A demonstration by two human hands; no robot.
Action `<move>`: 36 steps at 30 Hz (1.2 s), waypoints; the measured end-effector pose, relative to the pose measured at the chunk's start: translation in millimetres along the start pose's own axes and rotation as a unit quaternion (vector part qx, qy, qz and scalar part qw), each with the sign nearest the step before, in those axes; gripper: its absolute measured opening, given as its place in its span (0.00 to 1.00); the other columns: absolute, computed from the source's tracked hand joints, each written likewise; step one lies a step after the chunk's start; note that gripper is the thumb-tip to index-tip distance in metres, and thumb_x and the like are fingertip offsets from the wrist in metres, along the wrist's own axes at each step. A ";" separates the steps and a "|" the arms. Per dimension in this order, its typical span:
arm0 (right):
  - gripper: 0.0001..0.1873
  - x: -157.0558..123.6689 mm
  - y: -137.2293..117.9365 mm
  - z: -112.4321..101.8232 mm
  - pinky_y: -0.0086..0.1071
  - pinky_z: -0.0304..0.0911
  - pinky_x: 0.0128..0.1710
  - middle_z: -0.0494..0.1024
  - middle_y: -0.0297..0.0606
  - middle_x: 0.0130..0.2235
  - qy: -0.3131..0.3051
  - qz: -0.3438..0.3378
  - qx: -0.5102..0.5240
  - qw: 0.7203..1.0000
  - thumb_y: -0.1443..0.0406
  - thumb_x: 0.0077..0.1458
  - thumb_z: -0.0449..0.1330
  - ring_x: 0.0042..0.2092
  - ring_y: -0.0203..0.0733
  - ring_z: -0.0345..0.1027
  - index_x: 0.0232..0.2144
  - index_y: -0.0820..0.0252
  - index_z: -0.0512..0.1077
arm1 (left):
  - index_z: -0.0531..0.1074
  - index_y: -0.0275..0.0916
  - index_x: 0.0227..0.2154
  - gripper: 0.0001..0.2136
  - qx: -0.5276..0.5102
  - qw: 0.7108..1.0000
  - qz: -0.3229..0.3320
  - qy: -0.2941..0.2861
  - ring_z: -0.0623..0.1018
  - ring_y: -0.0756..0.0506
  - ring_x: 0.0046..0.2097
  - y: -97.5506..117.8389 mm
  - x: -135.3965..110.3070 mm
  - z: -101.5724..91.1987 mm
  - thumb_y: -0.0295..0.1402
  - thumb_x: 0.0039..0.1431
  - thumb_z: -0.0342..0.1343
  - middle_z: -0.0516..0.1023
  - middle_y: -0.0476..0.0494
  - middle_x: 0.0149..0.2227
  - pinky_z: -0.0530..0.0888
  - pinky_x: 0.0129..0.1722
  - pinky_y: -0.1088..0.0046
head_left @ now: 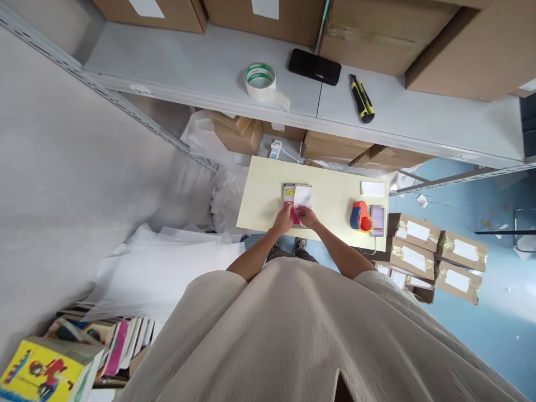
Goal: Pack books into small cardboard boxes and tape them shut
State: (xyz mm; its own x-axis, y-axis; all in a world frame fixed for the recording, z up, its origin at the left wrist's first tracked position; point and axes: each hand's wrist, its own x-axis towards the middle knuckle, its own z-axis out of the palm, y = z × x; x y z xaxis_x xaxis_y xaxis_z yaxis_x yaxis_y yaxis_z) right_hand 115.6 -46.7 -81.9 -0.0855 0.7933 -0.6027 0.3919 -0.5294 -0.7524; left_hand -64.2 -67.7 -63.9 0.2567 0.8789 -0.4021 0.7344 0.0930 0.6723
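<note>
A grey, pink and white printed book (pixel 288 193) lay flat on the pale yellow rectangular table (pixel 263 184), around the table's middle and nearer its front edge than its ends. A small white paper slip (pixel 303 195) covered the upper right part of the book. The person's left hand (pixel 283 219) was at the book's lower left part, fingers bent inward; whether it gripped the cover or only pressed on it, I cannot tell. The right hand (pixel 307 217) had its fingers curled at the slip's lower edge, close to the left fingertips; the view was too small to tell whether they pinched it. Toward the table's right end stood a red and blue plastic tape dispenser (pixel 358 216), just beside a pale purple rectangular item (pixel 378 218), partly blurred. A flat white rectangular box (pixel 372 188) lay near the table's far right corner. Above and beyond the table's far edge, a grey metal shelf (pixel 180 61) held a cream tape roll with a green-printed core (pixel 251 89), a black phone (pixel 315 66) and a yellow-and-black cutter (pixel 362 99). Brown cardboard boxes (pixel 419 245) were to the table's right.
</note>
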 end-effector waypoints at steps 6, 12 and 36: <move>0.15 -6.1 11.4 -3.1 0.43 0.77 0.52 0.88 0.37 0.40 -0.049 -0.001 0.139 0.989 0.63 0.43 0.70 0.46 0.51 0.81 0.38 0.53 0.84 | 0.69 0.39 0.72 0.26 0.042 0.998 0.019 -0.045 0.79 0.33 0.71 16.4 9.6 1.0 0.27 0.74 0.56 0.80 0.29 0.70 0.75 0.70 0.51; 0.11 -8.4 25.9 -29.3 0.40 0.75 0.49 0.86 0.38 0.41 0.164 0.096 0.076 0.979 0.60 0.45 0.66 0.48 0.51 0.79 0.35 0.52 0.80 | 0.67 0.38 0.74 0.29 0.103 0.992 -0.009 -0.079 0.78 0.28 0.72 21.0 10.3 6.1 0.30 0.72 0.60 0.80 0.24 0.69 0.71 0.71 0.43; 0.14 -28.9 16.2 -67.5 0.39 0.74 0.43 0.80 0.34 0.31 0.087 0.147 0.237 0.956 0.67 0.43 0.74 0.38 0.44 0.76 0.33 0.54 0.76 | 0.69 0.43 0.73 0.24 -0.142 0.982 -0.078 -0.102 0.83 0.32 0.65 38.1 31.6 33.4 0.43 0.80 0.53 0.81 0.33 0.67 0.79 0.64 0.53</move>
State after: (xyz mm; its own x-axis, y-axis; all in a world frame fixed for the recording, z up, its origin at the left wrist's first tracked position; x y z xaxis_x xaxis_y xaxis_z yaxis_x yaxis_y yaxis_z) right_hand 186.2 -57.8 -58.7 0.1347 0.6049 -0.7848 -0.0882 -0.7816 -0.6176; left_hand -7.2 -52.0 -71.8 0.2966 0.7351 -0.6096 0.5778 0.3702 0.7274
